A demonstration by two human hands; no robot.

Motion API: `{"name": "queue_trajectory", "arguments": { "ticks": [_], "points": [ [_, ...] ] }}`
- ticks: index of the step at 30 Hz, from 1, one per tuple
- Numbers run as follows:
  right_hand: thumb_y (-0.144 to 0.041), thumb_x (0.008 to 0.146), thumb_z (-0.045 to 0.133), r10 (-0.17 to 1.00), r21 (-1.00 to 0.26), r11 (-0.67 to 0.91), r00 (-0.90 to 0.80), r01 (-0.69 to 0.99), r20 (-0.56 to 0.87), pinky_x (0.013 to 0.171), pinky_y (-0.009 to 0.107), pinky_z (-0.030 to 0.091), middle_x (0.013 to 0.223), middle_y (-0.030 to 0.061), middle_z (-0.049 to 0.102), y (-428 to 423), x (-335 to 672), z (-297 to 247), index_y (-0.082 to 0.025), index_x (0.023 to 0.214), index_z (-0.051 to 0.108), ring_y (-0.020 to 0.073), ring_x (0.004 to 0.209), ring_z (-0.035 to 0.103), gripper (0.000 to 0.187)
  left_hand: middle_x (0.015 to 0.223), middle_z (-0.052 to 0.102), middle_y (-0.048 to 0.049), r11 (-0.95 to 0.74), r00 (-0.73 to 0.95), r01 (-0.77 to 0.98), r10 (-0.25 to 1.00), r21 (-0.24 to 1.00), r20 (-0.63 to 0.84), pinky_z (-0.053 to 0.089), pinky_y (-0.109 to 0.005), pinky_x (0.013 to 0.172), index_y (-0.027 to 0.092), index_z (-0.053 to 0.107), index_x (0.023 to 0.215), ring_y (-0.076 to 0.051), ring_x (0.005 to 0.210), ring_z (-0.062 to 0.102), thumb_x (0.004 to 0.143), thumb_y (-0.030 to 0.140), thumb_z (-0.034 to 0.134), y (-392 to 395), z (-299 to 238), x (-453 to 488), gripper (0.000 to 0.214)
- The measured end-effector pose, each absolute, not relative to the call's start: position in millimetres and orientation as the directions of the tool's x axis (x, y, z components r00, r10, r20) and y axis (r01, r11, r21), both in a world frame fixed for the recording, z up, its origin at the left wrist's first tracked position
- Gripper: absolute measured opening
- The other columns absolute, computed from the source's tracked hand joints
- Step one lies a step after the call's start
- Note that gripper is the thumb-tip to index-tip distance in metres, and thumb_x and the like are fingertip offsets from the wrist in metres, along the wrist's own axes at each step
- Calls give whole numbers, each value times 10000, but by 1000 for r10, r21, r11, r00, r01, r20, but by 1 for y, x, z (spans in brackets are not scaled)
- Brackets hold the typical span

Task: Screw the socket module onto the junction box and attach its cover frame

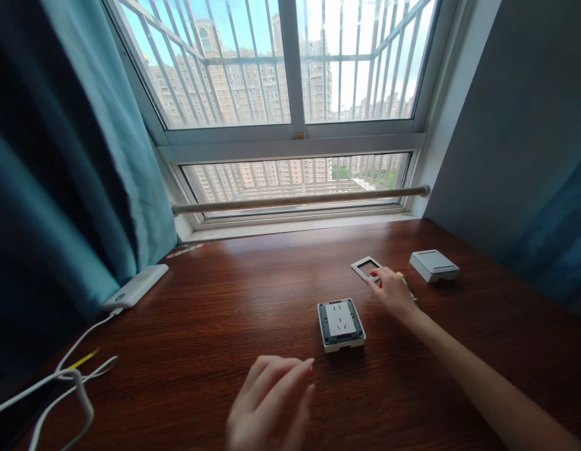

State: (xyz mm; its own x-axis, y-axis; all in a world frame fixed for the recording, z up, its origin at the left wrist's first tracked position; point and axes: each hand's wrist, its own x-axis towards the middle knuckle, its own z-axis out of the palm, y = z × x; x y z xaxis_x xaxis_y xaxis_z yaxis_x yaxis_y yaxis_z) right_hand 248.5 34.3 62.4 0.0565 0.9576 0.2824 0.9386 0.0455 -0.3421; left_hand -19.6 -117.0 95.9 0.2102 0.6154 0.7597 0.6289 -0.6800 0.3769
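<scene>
A wall socket (pixel 340 320) with its grey mounting plate uncovered lies face up on its white back box, near the middle of the wooden table. Beyond it to the right is a thin white socket cover frame (pixel 360 270) with a rectangular opening. The fingers of my right hand (pixel 389 290) pinch this frame at its near right edge, low over the tabletop. My left hand (pixel 270 404) hovers in front of the socket, slightly blurred; its fingers are bent, thumb apart from them, with nothing seen between them.
A white switch-like box (pixel 434 265) sits at the right, and a small object (pixel 407 285) is partly hidden behind my right hand. At the left, a white power bank (pixel 138 287) trails a white cable (pixel 86 391) beside the blue curtain (pixel 116 156). A barred window (pixel 290 134) closes the far side.
</scene>
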Motion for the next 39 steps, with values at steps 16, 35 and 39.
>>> {"name": "queue_trajectory", "arguments": {
  "ticks": [16,35,39],
  "points": [
    [-243,876,456,924,-305,299,-194,904,331,685,251,441,1076,62,500,29,253,34,-181,895,525,142,749,593,94,1143,568,-65,-440,260,590,897,677,357,401,-394,984,214,578,1061,-208,1100,514,782,253,581,-25,44,-27,282],
    [-207,869,454,773,-322,633,-552,704,313,803,298,451,1112,72,519,-25,234,39,-220,916,589,171,915,534,143,1439,282,-128,-254,403,332,909,908,107,123,-457,1118,206,399,1292,-277,1361,180,589,379,757,4,8,-12,807],
    [-213,856,472,792,-416,610,-525,674,310,803,301,464,1092,70,527,-28,238,38,-226,904,599,173,920,546,136,1408,336,-123,-292,386,349,910,890,147,156,-455,1112,210,420,1266,-272,1342,236,572,369,768,1,9,-10,793]
  ]
}}
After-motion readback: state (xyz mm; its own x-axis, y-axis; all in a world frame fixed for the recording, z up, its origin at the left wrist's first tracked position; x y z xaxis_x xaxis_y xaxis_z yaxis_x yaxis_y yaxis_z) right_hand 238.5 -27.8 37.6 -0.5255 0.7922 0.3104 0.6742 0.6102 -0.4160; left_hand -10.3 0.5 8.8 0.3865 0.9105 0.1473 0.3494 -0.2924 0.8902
